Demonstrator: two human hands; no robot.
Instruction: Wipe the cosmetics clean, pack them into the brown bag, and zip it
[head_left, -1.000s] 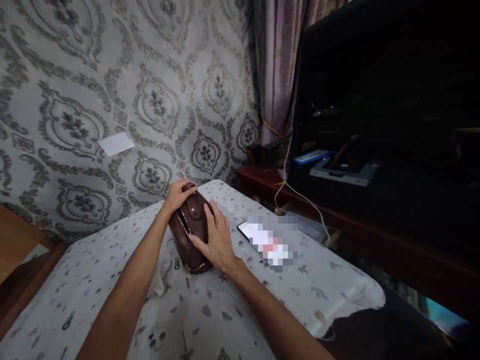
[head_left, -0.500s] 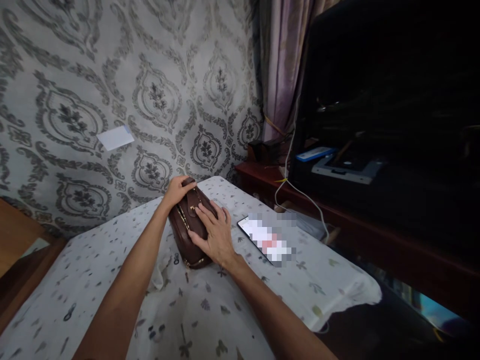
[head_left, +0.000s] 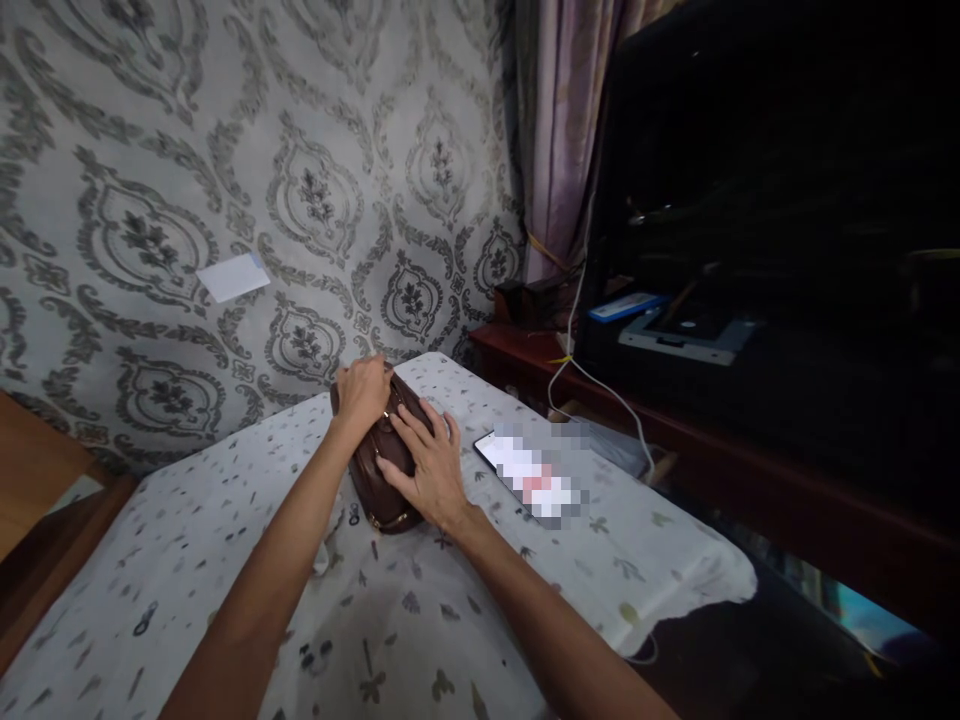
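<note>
Furthest left of the brown leather handbag (head_left: pixel 379 470), a white slip of paper (head_left: pixel 233 277) is stuck on the patterned wallpaper, above and well apart from it. The handbag itself lies on its side on the white leaf-printed tablecloth (head_left: pixel 187 540), near the far edge of the table, close to the wall.

Your left hand (head_left: pixel 363 390) sits on the far end of the handbag, fingers curled over the top edge by the gold clasp, gripping it. Your right hand (head_left: pixel 426 463) lies flat on the handbag's upper face just right of that, fingers spread and pressing down, not closed around anything.

Just right of the handbag, a smartphone (head_left: pixel 525 478) lies flat on the cloth with its screen lit, apart from the bag and near your right hand. Beyond it, a white cable (head_left: pixel 600 385) runs down from the dark wooden shelf. Further right of the handbag stands a big black television (head_left: pixel 780 170), with a flat grey device (head_left: pixel 686 340) at its foot.
</note>
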